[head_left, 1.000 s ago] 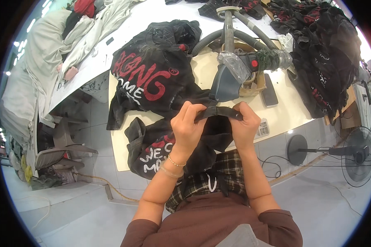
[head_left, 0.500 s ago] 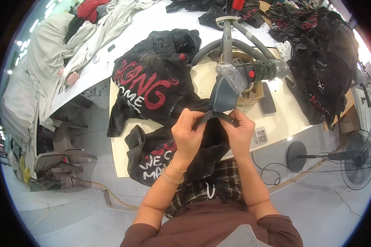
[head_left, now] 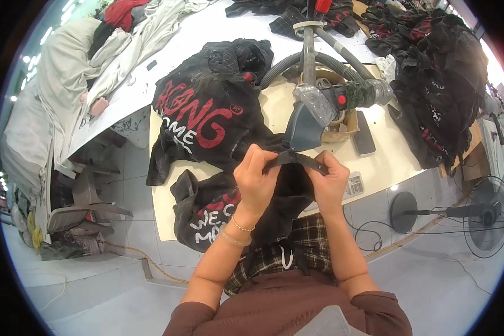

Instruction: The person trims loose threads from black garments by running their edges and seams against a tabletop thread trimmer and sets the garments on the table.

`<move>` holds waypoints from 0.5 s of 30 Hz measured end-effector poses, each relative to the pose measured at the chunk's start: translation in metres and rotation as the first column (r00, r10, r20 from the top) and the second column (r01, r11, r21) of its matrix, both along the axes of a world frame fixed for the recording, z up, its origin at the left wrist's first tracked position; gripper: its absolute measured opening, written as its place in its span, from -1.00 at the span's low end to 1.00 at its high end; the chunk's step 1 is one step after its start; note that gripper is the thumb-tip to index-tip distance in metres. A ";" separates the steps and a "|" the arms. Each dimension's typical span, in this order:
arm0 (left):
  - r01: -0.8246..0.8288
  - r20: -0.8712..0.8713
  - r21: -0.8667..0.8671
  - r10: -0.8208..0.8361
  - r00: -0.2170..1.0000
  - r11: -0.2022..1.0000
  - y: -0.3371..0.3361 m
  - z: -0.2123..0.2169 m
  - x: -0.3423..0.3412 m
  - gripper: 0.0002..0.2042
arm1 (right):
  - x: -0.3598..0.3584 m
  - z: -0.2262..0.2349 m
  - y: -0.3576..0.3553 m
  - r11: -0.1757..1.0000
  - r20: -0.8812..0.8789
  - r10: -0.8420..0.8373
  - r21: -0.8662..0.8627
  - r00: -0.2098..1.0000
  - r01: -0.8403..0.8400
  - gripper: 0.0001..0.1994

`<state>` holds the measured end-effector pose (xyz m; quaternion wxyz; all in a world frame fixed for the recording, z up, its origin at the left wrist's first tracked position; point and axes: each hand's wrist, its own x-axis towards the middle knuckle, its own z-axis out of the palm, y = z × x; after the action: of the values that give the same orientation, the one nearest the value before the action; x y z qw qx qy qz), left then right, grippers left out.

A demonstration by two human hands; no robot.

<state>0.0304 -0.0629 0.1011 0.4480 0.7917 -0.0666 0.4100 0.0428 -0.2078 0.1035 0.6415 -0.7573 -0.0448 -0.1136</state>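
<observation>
A black garment (head_left: 218,112) printed with red and white lettering lies bunched on the table in front of me. My left hand (head_left: 256,176) pinches a narrow black edge of it between thumb and fingers. The other end of that edge is gripped by my right hand (head_left: 329,180), so the strip (head_left: 295,159) stretches between both hands. Just beyond the strip stands the dark blue-grey nozzle (head_left: 304,127) of a suction machine, close to it; I cannot tell whether they touch. Below my left hand hangs another printed part of the black cloth (head_left: 207,221).
Behind the nozzle are a plastic-wrapped motor (head_left: 369,93), a grey hose (head_left: 280,68) and a cardboard box (head_left: 350,126). A phone (head_left: 364,134) and a small compartment tray (head_left: 354,185) lie at the right. More black garments (head_left: 439,84) heap far right; a fan (head_left: 487,215) stands beyond.
My right hand has shifted slightly right, and the strip between my hands is drawn out longer. The left hand stays nearly in place.
</observation>
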 end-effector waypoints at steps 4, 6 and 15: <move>0.000 -0.027 -0.023 -0.001 1.000 1.000 0.002 0.006 0.002 -0.79 | 0.001 0.004 0.003 1.000 -0.006 0.004 0.003 1.000 -0.004 -0.75; 0.002 -0.039 -0.035 -0.003 0.999 0.999 0.002 0.008 0.001 -0.79 | 0.000 0.006 0.004 1.000 0.017 0.016 0.006 1.000 -0.016 -0.76; -0.047 -0.063 -0.122 0.040 0.997 0.991 -0.004 0.006 -0.010 -0.81 | 0.000 0.016 0.013 0.994 -0.032 0.028 0.108 0.999 -0.024 -0.77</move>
<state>0.0203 -0.0668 0.1067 0.4887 0.7758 -0.0104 0.3989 0.0431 -0.1944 0.1191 0.6836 -0.7226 -0.0380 -0.0948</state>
